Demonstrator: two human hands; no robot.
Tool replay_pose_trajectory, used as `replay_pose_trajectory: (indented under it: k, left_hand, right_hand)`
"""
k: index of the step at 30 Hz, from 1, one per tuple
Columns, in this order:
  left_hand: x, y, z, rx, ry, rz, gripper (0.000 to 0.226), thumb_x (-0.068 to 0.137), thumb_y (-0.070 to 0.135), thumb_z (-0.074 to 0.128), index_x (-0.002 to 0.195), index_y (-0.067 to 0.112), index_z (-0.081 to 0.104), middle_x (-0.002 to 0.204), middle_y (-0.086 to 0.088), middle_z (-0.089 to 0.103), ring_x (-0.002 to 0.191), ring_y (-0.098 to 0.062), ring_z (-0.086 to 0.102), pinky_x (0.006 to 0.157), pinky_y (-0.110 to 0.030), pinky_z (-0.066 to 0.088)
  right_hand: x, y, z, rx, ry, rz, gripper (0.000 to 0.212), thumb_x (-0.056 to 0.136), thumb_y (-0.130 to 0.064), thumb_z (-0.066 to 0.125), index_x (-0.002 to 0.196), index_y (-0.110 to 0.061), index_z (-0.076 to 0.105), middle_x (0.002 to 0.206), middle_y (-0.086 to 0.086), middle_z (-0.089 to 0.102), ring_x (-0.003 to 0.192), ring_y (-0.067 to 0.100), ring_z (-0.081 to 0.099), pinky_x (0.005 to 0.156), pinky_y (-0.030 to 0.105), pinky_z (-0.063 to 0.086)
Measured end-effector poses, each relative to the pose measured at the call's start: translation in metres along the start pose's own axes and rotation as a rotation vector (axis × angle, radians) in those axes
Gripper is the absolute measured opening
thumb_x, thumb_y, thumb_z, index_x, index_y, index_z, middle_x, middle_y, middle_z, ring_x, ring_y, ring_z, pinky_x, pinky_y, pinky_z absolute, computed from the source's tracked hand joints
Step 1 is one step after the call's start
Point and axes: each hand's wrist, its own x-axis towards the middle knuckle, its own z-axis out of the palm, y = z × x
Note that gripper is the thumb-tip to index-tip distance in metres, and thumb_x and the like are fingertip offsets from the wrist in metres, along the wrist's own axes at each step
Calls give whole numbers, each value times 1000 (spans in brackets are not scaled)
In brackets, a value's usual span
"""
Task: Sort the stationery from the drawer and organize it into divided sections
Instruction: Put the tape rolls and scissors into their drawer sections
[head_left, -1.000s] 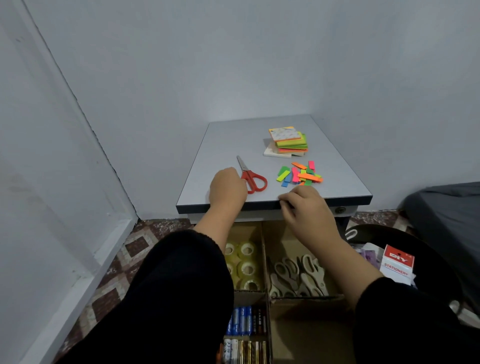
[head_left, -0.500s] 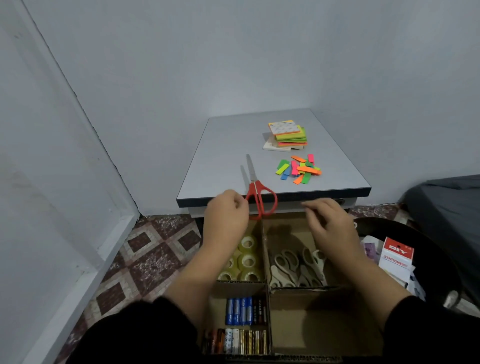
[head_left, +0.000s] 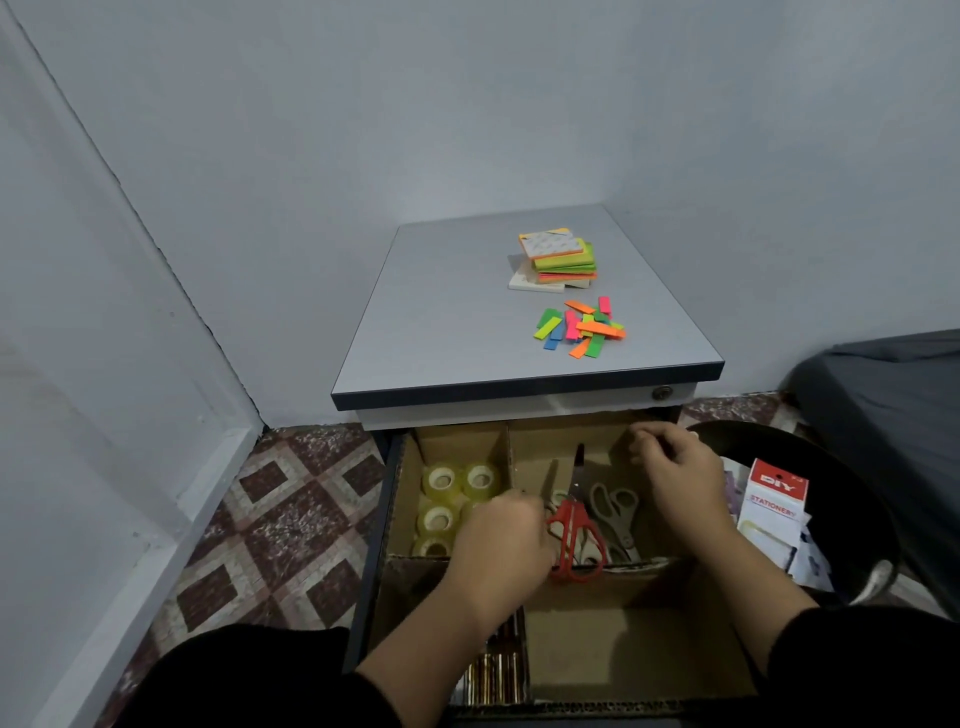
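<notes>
Open drawer (head_left: 395, 483) under the grey bench (head_left: 447, 332), fitted with cardboard dividers (head_left: 509, 457) that split it into sections. Left hand (head_left: 501, 545) is down in the drawer, its grip curled around the handle side of the red scissors (head_left: 574, 535), which lie in the far right section with the blades pointing away from the person, resting on top of grey scissors (head_left: 615, 512) in that same section. Right hand (head_left: 675, 478) hovers over the right edge of that section, fingers loosely curled; cannot tell whether its grip holds anything. Far left section holds clear tape rolls (head_left: 441, 480), packed side by side. Near left section shows batteries (head_left: 493, 675), partly hidden by the left forearm. Near right section shows bare cardboard. On the bench top, toward the back right, a stack of sticky note pads (head_left: 561, 260), slightly fanned; just in front of it a loose pile of coloured page flags (head_left: 582, 327), overlapping each other. A lock (head_left: 662, 392) sits on the front strip below the bench edge, right side. Right of the drawer, a dark round bin (head_left: 857, 519) holds a white and red stationery box (head_left: 774, 514) and other packaging. Dark bedding (head_left: 893, 395) at far right. Patterned floor tiles (head_left: 291, 519) on the left, plain walls behind.
</notes>
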Motion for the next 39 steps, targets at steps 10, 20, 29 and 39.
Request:
replay_pose_trajectory:
  k: [10, 20, 29, 39]
  left_hand:
    - [34, 35, 12, 372, -205, -23, 16, 92, 19, 53, 77, 17, 53, 77, -2, 59, 67, -19, 54, 59, -30, 41]
    - [45, 33, 21, 378, -290, -25, 16, 90, 17, 58, 75, 16, 54, 79, -4, 58, 80, -23, 61, 63, -32, 44]
    - [43, 30, 25, 383, -275, 1, 11, 91, 11, 53, 94, 16, 63, 90, -4, 64, 86, -25, 62, 62, -32, 42]
    - [40, 27, 27, 378, -260, 9, 10, 93, 14, 53, 98, 14, 62, 96, -6, 65, 88, -26, 62, 63, -33, 39]
  right_hand:
    - [0, -1, 1, -157, -57, -50, 21, 96, -20, 52, 111, -22, 66, 100, -10, 58, 93, 6, 54, 83, 33, 53]
    - [-1, -2, 2, -184, -43, -86, 21, 95, -19, 52, 110, -18, 67, 99, -9, 58, 93, 7, 53, 85, 34, 52]
    - [-1, 1, 2, -185, -43, -85, 20, 95, -19, 52, 109, -19, 68, 98, -8, 58, 91, 7, 54, 82, 32, 53]
    - [-3, -2, 1, -181, -47, -79, 21, 96, -19, 52, 110, -18, 67, 101, -6, 60, 94, 10, 55, 84, 35, 53]
